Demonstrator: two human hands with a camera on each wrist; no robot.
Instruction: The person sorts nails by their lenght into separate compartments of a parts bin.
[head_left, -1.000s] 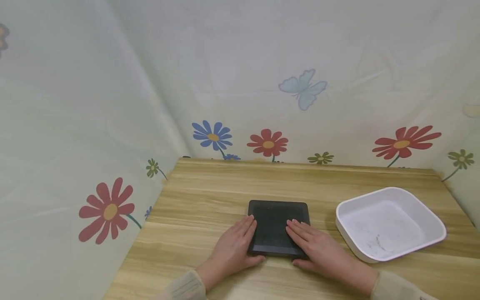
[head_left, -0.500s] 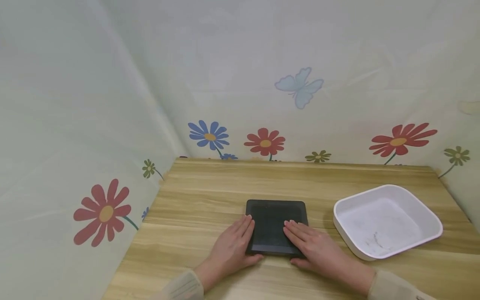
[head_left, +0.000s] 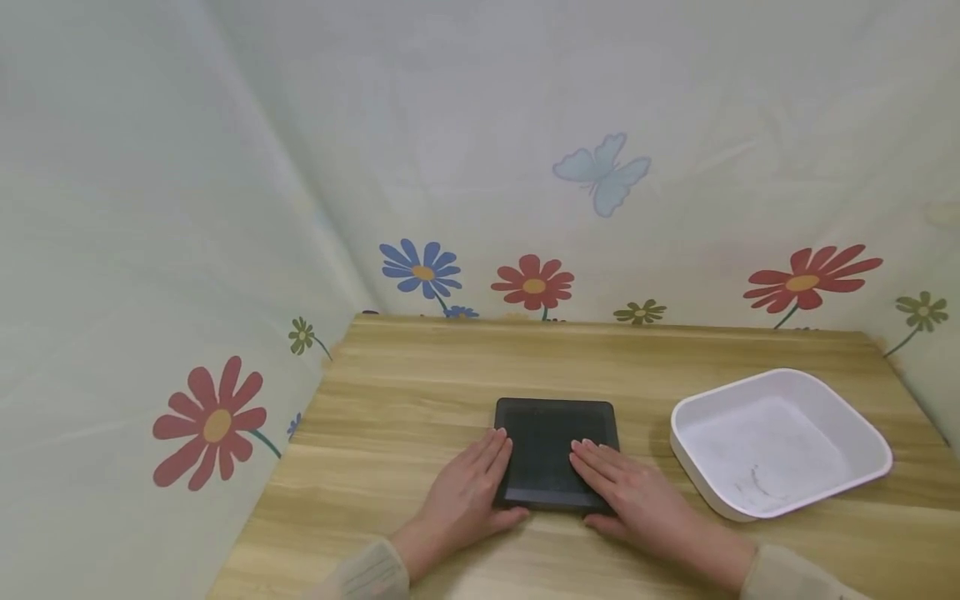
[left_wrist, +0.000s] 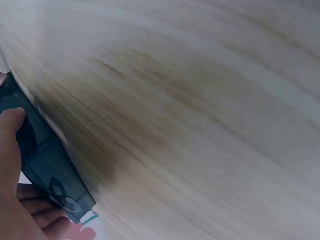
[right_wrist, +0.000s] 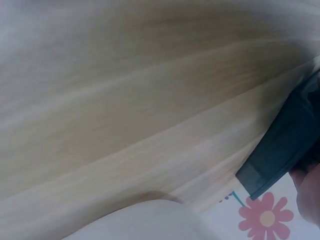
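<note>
A flat black rectangular device (head_left: 547, 475) with a glossy top, like a tablet, lies on the wooden table in the head view. My left hand (head_left: 463, 490) rests on its left edge with fingers straight and together; its thumb lies at the near left corner. My right hand (head_left: 643, 498) mirrors this on the right side, fingertips on the glossy top and thumb at the near right corner. In the left wrist view the thumb touches the dark device (left_wrist: 45, 155), which shows reflections. Only part of the device (right_wrist: 285, 135) appears in the right wrist view.
A white rectangular tray (head_left: 693, 471) with dark marks on its floor stands to the right of my right hand. The wooden table (head_left: 420, 358) meets a pale sheet (head_left: 465, 150) printed with flowers and a butterfly at the back and sides.
The head view shifts slightly left and back. Both hands and the device keep their places on the table.
</note>
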